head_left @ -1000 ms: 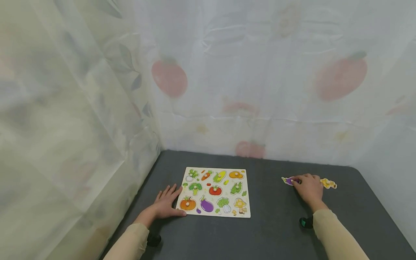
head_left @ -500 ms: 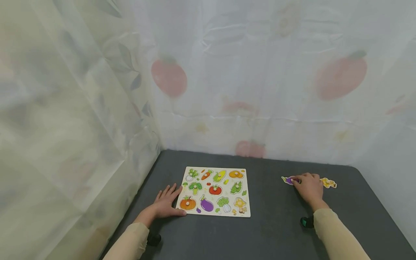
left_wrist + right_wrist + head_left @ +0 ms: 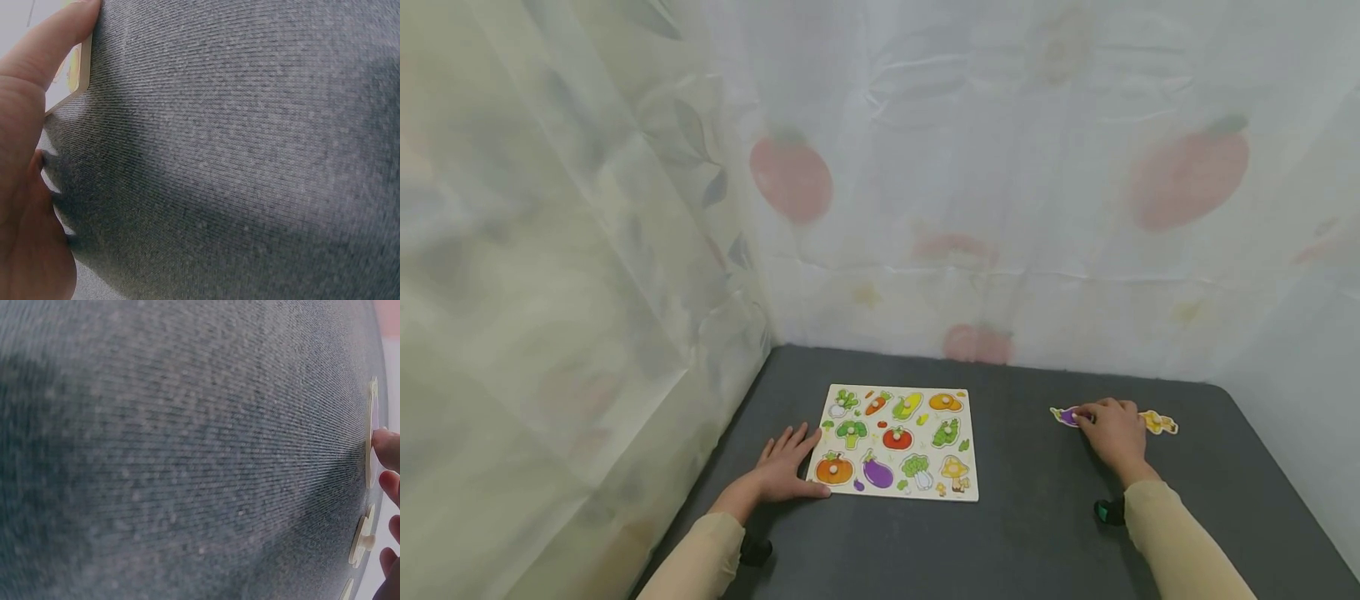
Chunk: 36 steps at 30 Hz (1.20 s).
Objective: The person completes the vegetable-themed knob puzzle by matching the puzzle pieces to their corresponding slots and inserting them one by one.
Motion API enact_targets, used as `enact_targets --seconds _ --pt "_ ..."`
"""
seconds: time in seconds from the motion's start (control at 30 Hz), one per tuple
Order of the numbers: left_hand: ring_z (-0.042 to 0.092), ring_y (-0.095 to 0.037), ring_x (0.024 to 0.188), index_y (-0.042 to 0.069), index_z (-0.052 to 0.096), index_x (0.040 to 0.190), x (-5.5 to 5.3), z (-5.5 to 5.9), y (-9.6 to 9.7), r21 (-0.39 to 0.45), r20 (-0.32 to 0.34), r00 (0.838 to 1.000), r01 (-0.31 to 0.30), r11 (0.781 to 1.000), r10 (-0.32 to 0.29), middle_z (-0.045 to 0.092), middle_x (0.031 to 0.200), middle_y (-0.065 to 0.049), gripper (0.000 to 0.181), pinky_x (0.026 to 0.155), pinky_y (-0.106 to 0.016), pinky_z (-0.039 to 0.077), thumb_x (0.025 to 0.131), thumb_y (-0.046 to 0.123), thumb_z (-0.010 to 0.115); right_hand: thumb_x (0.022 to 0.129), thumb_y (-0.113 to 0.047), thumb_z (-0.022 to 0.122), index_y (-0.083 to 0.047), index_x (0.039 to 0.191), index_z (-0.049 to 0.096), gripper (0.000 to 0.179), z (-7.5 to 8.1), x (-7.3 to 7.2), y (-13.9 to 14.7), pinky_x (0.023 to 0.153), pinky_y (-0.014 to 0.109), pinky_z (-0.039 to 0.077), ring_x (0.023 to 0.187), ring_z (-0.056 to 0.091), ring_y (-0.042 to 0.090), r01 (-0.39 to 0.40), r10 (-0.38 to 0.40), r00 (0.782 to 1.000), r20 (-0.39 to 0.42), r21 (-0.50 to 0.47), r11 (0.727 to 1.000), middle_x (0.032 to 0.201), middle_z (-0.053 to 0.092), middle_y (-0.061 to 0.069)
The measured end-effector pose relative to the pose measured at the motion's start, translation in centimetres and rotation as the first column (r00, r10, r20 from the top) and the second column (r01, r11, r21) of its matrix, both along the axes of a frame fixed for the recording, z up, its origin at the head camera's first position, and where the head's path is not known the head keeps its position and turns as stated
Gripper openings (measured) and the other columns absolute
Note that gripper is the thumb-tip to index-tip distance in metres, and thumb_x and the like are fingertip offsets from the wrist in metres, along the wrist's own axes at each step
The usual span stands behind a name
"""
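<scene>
A wooden vegetable peg-puzzle board [image 3: 925, 454] lies flat on the dark table. My left hand [image 3: 784, 473] rests at its left edge, fingers spread and thumb on the near corner; the left wrist view shows that thumb [image 3: 59, 40] over the board's corner. Far to the right, my right hand [image 3: 1114, 433] pinches a purple eggplant puzzle piece [image 3: 1067, 417] with thumb and forefinger; its knob is mostly hidden. A yellow mushroom-like piece [image 3: 1159, 422] lies just right of that hand. Beneath the fingers, the right wrist view shows another knobbed piece [image 3: 361, 540] edge-on.
The grey table [image 3: 1015, 533] ends at a hanging, fruit-printed curtain [image 3: 1037, 208] behind, with a similar curtain [image 3: 587, 333] along the left side. Each wrist carries a black strap device. Between board and pieces lies bare table surface.
</scene>
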<state>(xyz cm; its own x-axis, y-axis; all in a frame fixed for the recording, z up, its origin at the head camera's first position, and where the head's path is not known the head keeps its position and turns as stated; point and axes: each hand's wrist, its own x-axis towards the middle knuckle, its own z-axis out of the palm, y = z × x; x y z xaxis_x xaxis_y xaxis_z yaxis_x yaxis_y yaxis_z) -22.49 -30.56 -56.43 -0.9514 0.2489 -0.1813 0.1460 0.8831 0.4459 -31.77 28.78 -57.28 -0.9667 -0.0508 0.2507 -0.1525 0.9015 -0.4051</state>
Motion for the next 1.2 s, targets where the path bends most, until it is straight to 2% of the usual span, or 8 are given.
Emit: enact_targets --seconds 0.07,0.3,0.43,0.57,0.67,0.87,1.0,1.2 --pt "0.006 -0.050 0.152 0.010 0.029 0.163 0.0 -0.1 0.0 0.015 -0.009 1.000 0.004 1.000 -0.004 0.017 0.167 -0.024 0.119 0.116 -0.072 0.000 0.074 0.074 0.077 0.097 -0.019 0.070 -0.004 0.106 0.079 0.020 -0.2 0.0 0.1 0.093 0.072 0.031 0.116 0.040 0.056 0.000 0.000 1.000 -0.002 -0.003 1.000 0.114 0.063 0.029" --pt "0.004 -0.043 0.155 0.019 0.026 0.165 -0.3 -1.5 -0.4 -0.016 -0.009 1.000 -0.021 1.000 0.021 0.014 0.170 -0.014 0.120 0.119 -0.066 -0.001 0.072 0.078 0.075 0.097 -0.019 0.070 -0.004 0.104 0.078 0.019 -0.4 0.1 0.1 0.094 0.074 0.030 0.118 0.039 0.057 0.003 -0.003 1.000 -0.012 -0.004 1.000 0.117 0.061 0.030" --pt "0.005 -0.043 0.155 0.018 0.027 0.164 -0.6 -2.0 -0.6 -0.012 -0.018 1.000 -0.025 1.000 0.025 0.015 0.170 -0.015 0.121 0.119 -0.067 0.000 0.070 0.077 0.076 0.097 -0.019 0.070 -0.003 0.103 0.078 0.019 0.1 0.3 -0.6 0.096 0.073 0.030 0.119 0.040 0.056 -0.007 0.007 0.999 -0.034 -0.017 1.000 0.119 0.060 0.030" --pt "0.005 -0.043 0.155 0.019 0.026 0.165 -0.7 -2.2 -0.7 -0.033 -0.016 1.000 -0.027 0.999 0.027 0.014 0.170 -0.014 0.122 0.119 -0.066 0.001 0.071 0.077 0.077 0.096 -0.019 0.072 -0.003 0.101 0.078 0.018 0.8 0.4 -2.2 0.097 0.072 0.031 0.118 0.043 0.052 -0.055 0.052 0.994 -0.093 -0.027 0.998 0.117 0.062 0.027" --pt "0.005 -0.042 0.155 0.021 0.025 0.165 -0.8 -2.3 -0.8 -0.046 -0.015 0.999 -0.033 0.998 0.032 0.013 0.170 -0.013 0.122 0.119 -0.065 0.001 0.071 0.078 0.075 0.095 -0.020 0.074 -0.006 0.098 0.079 0.015 1.2 0.4 -4.0 0.097 0.070 0.033 0.118 0.045 0.049 -0.094 0.090 0.987 -0.134 -0.023 0.995 0.115 0.064 0.023" --pt "0.005 -0.043 0.155 0.019 0.025 0.165 -0.7 -2.0 -0.7 -0.037 -0.019 0.999 -0.031 0.999 0.030 0.014 0.170 -0.014 0.122 0.119 -0.066 0.001 0.071 0.079 0.075 0.091 -0.025 0.080 -0.013 0.094 0.079 0.012 1.6 0.8 -8.9 0.096 0.064 0.037 0.118 0.047 0.041 -0.170 0.162 0.974 -0.157 -0.035 0.985 0.110 0.066 0.013" --pt "0.005 -0.045 0.154 0.017 0.025 0.165 -0.4 -1.4 -0.5 -0.017 -0.018 1.000 -0.019 1.000 0.019 0.014 0.170 -0.017 0.123 0.118 -0.068 -0.001 0.071 0.079 0.074 0.089 -0.028 0.083 -0.018 0.090 0.078 0.012 1.8 1.6 -12.4 0.096 0.059 0.039 0.116 0.050 0.035 -0.234 0.224 0.957 -0.185 -0.036 0.972 0.108 0.066 0.007" --pt "0.004 -0.045 0.154 0.016 0.024 0.165 -0.5 -1.2 -0.4 -0.020 -0.007 1.000 -0.019 1.000 0.019 0.014 0.170 -0.017 0.122 0.118 -0.068 -0.001 0.072 0.079 0.074 0.088 -0.032 0.084 -0.024 0.085 0.076 0.012 1.9 3.3 -17.3 0.096 0.053 0.041 0.113 0.050 0.028 -0.330 0.316 0.927 -0.204 -0.035 0.943 0.105 0.065 0.000"
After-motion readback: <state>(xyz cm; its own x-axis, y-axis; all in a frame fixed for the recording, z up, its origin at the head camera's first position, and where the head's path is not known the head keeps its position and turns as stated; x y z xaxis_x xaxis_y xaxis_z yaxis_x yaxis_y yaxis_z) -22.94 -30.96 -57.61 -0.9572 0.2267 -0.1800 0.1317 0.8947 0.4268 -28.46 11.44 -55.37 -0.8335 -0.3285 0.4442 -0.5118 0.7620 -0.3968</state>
